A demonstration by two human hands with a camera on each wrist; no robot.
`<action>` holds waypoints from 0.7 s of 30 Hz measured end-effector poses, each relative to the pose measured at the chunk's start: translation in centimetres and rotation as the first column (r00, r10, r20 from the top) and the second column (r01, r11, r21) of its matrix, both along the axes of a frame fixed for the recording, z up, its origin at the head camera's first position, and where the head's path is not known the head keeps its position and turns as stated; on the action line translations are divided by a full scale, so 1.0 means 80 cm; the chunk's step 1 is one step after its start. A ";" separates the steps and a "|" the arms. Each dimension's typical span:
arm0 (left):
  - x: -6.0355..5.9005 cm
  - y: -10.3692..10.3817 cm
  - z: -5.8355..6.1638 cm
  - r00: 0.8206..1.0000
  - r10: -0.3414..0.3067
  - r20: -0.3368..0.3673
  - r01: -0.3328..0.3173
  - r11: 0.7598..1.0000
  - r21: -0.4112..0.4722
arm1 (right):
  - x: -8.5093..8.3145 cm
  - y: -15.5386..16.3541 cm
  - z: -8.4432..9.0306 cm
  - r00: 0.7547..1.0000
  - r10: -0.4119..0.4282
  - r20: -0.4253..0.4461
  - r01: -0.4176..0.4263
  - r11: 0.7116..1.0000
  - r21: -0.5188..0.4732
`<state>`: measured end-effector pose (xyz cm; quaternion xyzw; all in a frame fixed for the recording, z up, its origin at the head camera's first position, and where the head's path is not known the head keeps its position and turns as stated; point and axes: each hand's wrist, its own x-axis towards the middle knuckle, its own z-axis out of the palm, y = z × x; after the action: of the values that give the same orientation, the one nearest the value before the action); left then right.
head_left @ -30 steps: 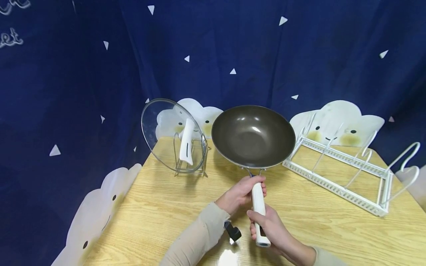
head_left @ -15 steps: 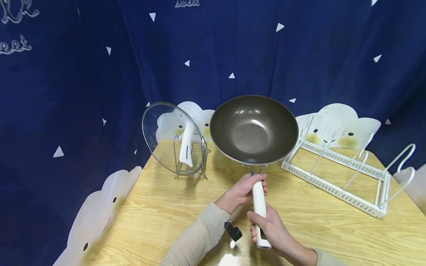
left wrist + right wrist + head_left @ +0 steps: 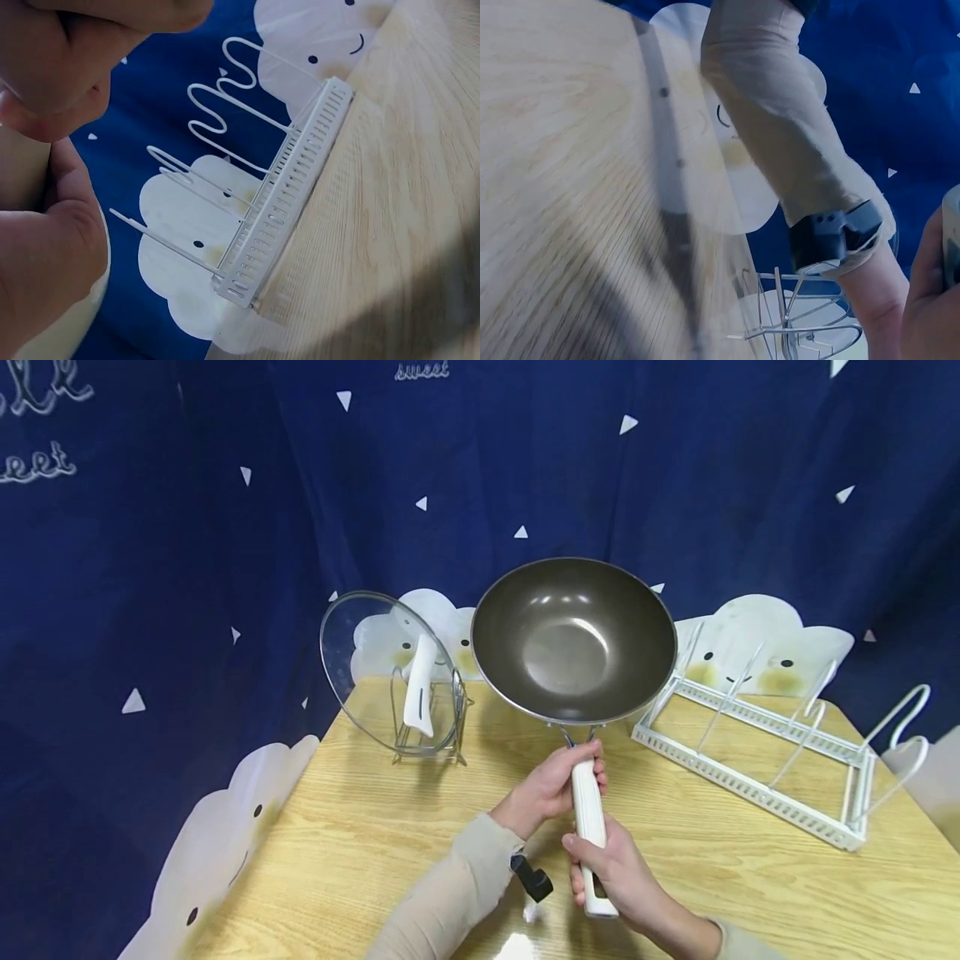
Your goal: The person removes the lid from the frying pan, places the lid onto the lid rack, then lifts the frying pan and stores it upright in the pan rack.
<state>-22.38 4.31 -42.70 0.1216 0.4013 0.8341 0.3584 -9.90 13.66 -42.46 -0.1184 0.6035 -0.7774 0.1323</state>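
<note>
Both hands grip one white handle (image 3: 588,814) of a dark wok (image 3: 573,639). Left hand (image 3: 551,785) wraps the upper end of the handle, close to the metal bracket under the bowl; right hand (image 3: 611,872) wraps the lower end, thumb laid across the front. Wok is held off the wooden table (image 3: 360,843), tilted so its inside faces the head camera, bowl raised in front of the blue curtain (image 3: 150,568). To its left, a glass lid (image 3: 378,664) with a white grip stands on edge in a small wire stand (image 3: 438,743) at the table's back edge. To its right, a white rack (image 3: 780,752) with wire dividers lies on the table, just beside the wok's rim. The left wrist view shows that same rack (image 3: 289,202) beyond blurred fingers. A black wrist unit (image 3: 531,878) sits on the left forearm's beige sleeve (image 3: 450,902).
</note>
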 end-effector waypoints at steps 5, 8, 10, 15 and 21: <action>-0.001 0.001 0.005 0.996 -0.073 0.057 0.067 0.993 0.101 | -0.001 0.003 -0.005 0.999 -0.014 -0.034 0.014 1.000 0.017; 0.000 0.001 0.008 0.988 -0.123 0.089 0.108 0.981 0.163 | -0.001 0.003 -0.005 0.999 -0.016 -0.037 0.016 1.000 0.016; -0.001 0.001 0.010 0.989 -0.129 0.078 0.114 0.979 0.169 | -0.001 0.003 -0.005 0.999 -0.013 -0.041 0.014 1.000 0.003; -0.001 0.003 0.014 0.997 -0.077 -0.024 0.079 0.995 0.069 | -0.001 0.004 -0.005 0.999 -0.014 -0.045 0.013 1.000 -0.021; -0.001 0.011 0.022 0.991 -0.017 -0.133 0.015 1.000 -0.017 | -0.003 0.004 -0.003 0.998 -0.040 -0.054 0.040 0.999 -0.014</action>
<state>-22.50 5.21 -40.92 0.1775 0.4301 0.8180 0.3383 -10.11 13.96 -42.73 -0.1283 0.6040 -0.7802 0.0995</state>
